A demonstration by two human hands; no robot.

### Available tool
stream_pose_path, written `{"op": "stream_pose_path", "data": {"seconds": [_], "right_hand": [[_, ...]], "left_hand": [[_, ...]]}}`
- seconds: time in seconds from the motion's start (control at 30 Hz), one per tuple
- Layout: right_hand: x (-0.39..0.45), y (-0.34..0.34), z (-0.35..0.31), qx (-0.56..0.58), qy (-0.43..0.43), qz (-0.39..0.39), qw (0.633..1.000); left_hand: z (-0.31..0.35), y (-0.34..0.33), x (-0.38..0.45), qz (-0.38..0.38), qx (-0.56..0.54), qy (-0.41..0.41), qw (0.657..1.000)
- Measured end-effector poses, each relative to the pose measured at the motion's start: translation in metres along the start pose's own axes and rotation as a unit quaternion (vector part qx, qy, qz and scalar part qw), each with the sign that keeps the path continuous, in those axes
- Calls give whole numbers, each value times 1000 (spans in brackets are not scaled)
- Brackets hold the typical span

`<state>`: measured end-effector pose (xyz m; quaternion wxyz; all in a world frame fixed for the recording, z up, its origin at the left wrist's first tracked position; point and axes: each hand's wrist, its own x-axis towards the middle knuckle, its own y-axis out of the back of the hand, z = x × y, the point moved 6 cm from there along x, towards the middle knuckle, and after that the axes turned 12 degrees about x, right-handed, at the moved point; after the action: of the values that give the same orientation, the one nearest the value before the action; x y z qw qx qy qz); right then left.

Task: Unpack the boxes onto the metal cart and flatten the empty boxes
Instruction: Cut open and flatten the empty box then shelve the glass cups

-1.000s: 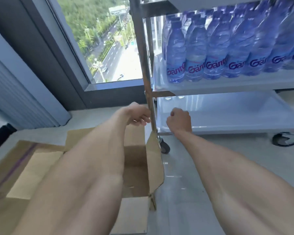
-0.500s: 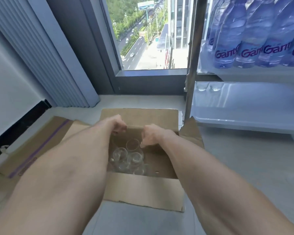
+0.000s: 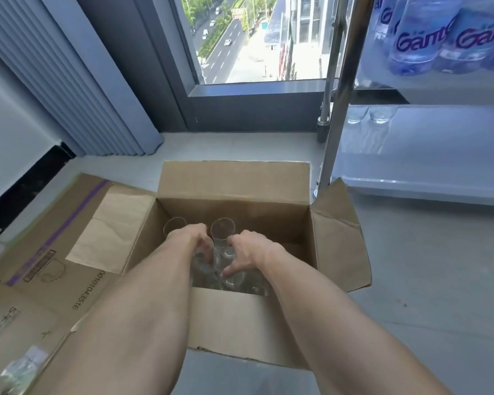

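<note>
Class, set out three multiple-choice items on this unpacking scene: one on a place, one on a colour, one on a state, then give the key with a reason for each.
1. Where are the clear glasses?
A. on the window sill
B. inside the open cardboard box
C. on the flattened cardboard

2. What colour is the tape stripe on the flattened cardboard?
A. purple
B. green
C. orange

3. What are both hands doing?
A. resting on the cart
B. folding a flap
C. reaching into the box

Key: 1 B, glass rims show between the box walls. 2 A, the stripe is purple. 3 C, the left hand and right hand are down among the glasses.
</note>
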<state>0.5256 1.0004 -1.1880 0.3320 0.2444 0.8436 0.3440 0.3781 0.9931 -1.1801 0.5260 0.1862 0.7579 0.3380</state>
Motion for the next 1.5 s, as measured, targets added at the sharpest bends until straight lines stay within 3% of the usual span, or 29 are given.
{"op": "stream_pose_path", "data": {"seconds": [0.17,0.4,0.7,0.93,1.13,1.3,1.5], "right_hand": [[3,-4,-15,-60,30,28,997],[-15,4,-20,58,-23,24,998],[-56,94,-37,116,-96,57,987],[-122,185,-24,265,-82,187,942],[-209,241,3,251,-43,303,919],[-269,248,38,222,-49,407,885],[-295,233,112,228,-122,420,870]], "left_hand": [[-4,2,6,6,7,3,1000],[-9,3,-5,88,-15,-19,996],[-26,64,-66,123,-106,-21,986],[-16,131,-177,270,-193,28,943],[52,171,-279,332,-157,45,929],[141,171,-325,372,-181,6,910],[241,157,-319,365,-206,-66,906]]}}
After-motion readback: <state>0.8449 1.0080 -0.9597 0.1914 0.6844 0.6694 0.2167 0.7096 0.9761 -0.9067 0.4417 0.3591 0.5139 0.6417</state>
